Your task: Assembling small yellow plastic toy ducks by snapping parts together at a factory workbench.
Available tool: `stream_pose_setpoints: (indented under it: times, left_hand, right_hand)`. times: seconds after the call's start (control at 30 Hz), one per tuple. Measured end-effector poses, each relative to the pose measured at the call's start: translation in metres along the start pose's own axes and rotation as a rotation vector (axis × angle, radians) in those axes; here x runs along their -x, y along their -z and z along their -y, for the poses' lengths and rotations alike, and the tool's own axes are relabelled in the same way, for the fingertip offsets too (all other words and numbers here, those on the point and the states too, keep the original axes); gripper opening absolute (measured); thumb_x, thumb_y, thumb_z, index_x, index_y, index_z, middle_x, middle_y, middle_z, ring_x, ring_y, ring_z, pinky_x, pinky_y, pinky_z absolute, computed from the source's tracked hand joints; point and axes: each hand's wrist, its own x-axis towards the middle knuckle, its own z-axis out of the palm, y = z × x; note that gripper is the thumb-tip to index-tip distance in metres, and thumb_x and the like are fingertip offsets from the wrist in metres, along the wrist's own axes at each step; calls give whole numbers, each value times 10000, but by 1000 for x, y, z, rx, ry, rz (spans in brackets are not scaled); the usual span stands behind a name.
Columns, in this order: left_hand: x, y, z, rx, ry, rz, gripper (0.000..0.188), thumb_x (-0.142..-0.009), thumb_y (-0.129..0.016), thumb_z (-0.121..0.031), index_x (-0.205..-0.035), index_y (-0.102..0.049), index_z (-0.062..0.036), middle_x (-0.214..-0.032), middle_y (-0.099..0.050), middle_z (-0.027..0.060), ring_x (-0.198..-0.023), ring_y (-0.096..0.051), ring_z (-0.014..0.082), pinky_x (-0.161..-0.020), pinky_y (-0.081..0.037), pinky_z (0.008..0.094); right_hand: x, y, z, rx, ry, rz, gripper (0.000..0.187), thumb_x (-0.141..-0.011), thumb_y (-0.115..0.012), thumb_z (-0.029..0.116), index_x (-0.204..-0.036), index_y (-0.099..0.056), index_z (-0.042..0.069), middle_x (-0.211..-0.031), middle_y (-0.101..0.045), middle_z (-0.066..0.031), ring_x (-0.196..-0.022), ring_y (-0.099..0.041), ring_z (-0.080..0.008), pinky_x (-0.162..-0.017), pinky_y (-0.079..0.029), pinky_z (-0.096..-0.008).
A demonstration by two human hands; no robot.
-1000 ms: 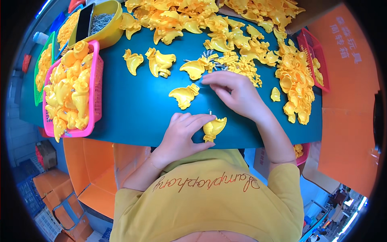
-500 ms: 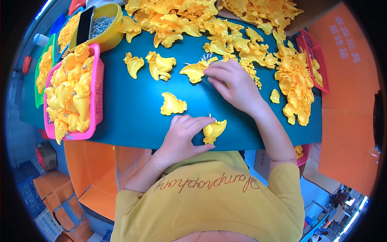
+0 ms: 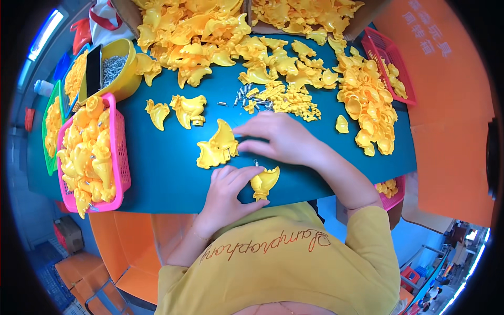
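Piece of glossy yellow plastic [image 3: 265,181], curved to a point, stands near the close edge of the table, with a slim metal pin [image 3: 256,163] sticking up at its top. The left hand [image 3: 227,190] grips it, index fingertip at its top and thumb at its lower end. Just up and to the left, the right hand [image 3: 281,137] has its thumb and index finger closed on the right edge of a larger yellow shell [image 3: 224,135] (the fingertips are partly blurred). Beside that shell's lower left lies a second shell [image 3: 209,155]; whether the two overlap, I cannot tell.

Farther out on the blue-green table [image 3: 157,178] come a small curved part [image 3: 157,113] and a bulkier part [image 3: 187,110], side by side. Beyond the right hand are loose metal pins [image 3: 244,95] next to a scatter of little yellow pieces [image 3: 294,102]. Shells pile up in a big heap [image 3: 194,32] along the far side, and a mound of rounded cups [image 3: 365,100] spreads on the right, near a red basket [image 3: 405,98]. At the left, a pink basket [image 3: 119,157] brims with yellow parts; behind it, a yellow tub [image 3: 125,79] holds more pins, with a dark, phone-like slab [image 3: 94,68] against it.
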Motion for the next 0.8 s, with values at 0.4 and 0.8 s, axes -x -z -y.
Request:
stream_pose_setpoints:
  times: [0.4,0.8]
  left_hand:
    - [-2,-4,0,-16,6,-64,801,-630,-994,-309,-1343,-671,-141,-1118,-702,21,-960,-575,225,-924,-421,361]
    - [1,-6,1,-21,23,-52,837,-631,-997,-303,-1375,-653,-134,-1119,-688,13,-937,-572,214,-912,-426,356]
  right_hand:
    - [26,85,-86,765,-252,-260,174,-847,-779,105,-1019,-773,123,-1285,-666,-15,-1158,-601,-297,-912,-550,-397]
    - [83,64,-22,-429,-522,-509,203,-1062,-636,179,-1178,-678,18,-900,-682,-10,-751,-650,-75,-663,-465,-217]
